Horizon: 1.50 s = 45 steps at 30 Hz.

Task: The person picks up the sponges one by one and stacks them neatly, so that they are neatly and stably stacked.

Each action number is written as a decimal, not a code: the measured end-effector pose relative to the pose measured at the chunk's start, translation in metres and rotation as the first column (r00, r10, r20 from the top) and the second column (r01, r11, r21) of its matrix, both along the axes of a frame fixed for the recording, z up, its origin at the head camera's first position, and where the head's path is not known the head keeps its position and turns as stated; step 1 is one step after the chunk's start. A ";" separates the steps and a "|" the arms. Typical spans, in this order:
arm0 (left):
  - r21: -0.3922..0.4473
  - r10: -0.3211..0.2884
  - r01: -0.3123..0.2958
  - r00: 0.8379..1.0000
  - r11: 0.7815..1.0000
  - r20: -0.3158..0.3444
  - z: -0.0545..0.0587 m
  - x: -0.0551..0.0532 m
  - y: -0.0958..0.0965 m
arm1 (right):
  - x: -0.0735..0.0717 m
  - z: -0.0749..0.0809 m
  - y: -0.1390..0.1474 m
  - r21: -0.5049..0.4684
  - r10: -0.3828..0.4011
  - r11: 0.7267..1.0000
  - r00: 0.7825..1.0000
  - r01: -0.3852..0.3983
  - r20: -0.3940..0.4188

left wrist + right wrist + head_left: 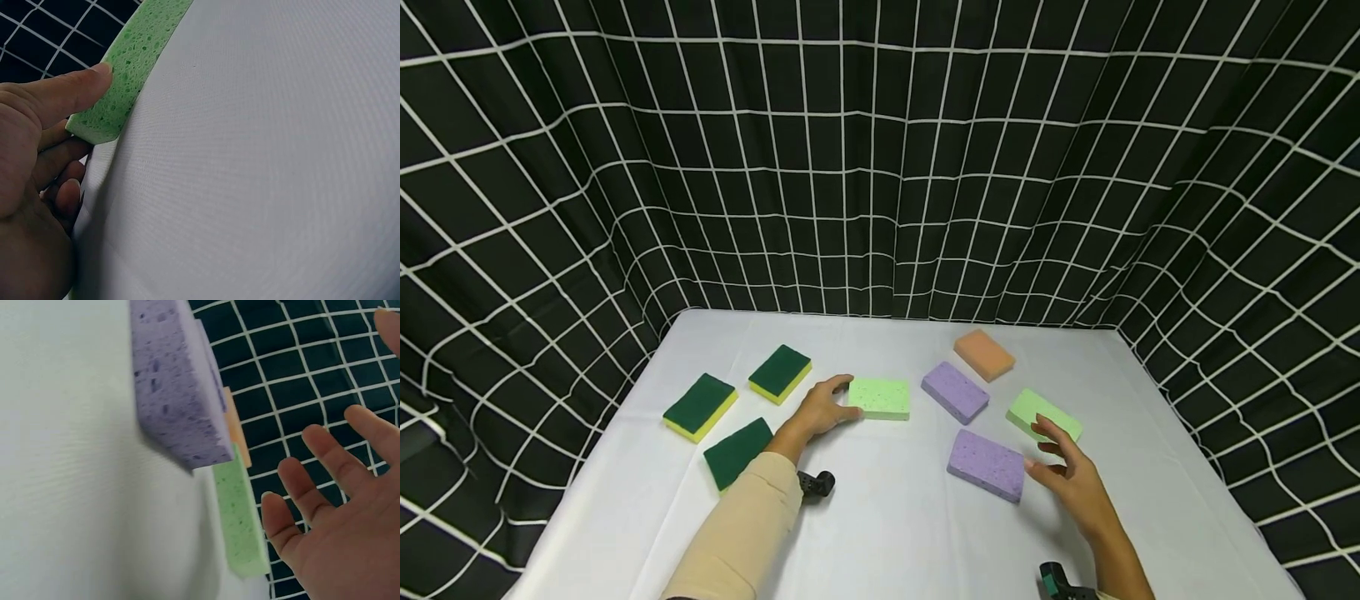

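Note:
My left hand (pixel 822 408) pinches the left end of a light green sponge (pixel 880 399), which lies on the white tabletop. In the left wrist view the thumb presses the near side of that sponge (pixel 134 69), with the fingers partly hidden behind its end. Over on the right, my right hand (pixel 1070 471) is held above the table, its fingers relaxed and apart, holding nothing. Nearest to it are a purple sponge (pixel 987 466) and a second light green sponge (pixel 1043 415). The right wrist view shows the spread fingers of that hand (pixel 350 506) apart from both sponges.
Another purple sponge (pixel 955 392) and an orange sponge (pixel 984 355) lie behind. On the left are three green-and-yellow scouring sponges, one at the back (pixel 780 373), one far left (pixel 700 407) and one beside the left forearm (pixel 738 451). A black gridded curtain (pixel 865 183) surrounds the table.

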<state>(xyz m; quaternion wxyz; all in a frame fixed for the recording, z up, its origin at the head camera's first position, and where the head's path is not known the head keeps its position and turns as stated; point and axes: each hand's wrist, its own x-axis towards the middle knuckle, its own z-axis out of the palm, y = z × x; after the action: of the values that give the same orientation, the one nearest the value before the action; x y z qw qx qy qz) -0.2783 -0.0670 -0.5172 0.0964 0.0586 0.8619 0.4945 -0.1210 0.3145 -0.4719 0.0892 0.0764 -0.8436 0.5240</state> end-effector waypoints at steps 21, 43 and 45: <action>0.015 -0.004 0.003 1.000 1.000 0.001 0.001 0.001 0.000 | 0.000 -0.026 0.001 0.235 -0.020 0.972 0.977 -0.031 0.210; 0.008 -0.008 0.008 1.000 1.000 0.004 -0.001 0.000 0.000 | 0.000 -0.019 0.002 0.322 -0.096 0.947 0.972 0.023 0.213; 0.009 -0.006 0.006 1.000 1.000 0.006 -0.001 0.000 0.000 | -0.002 -0.013 0.004 0.259 -0.089 0.965 0.976 0.036 0.198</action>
<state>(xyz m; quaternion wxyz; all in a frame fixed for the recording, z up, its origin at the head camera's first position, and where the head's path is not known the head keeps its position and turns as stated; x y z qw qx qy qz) -0.2785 -0.0674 -0.5183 0.1000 0.0602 0.8591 0.4984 -0.1227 0.3186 -0.4847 0.0065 0.0053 -0.9104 0.4137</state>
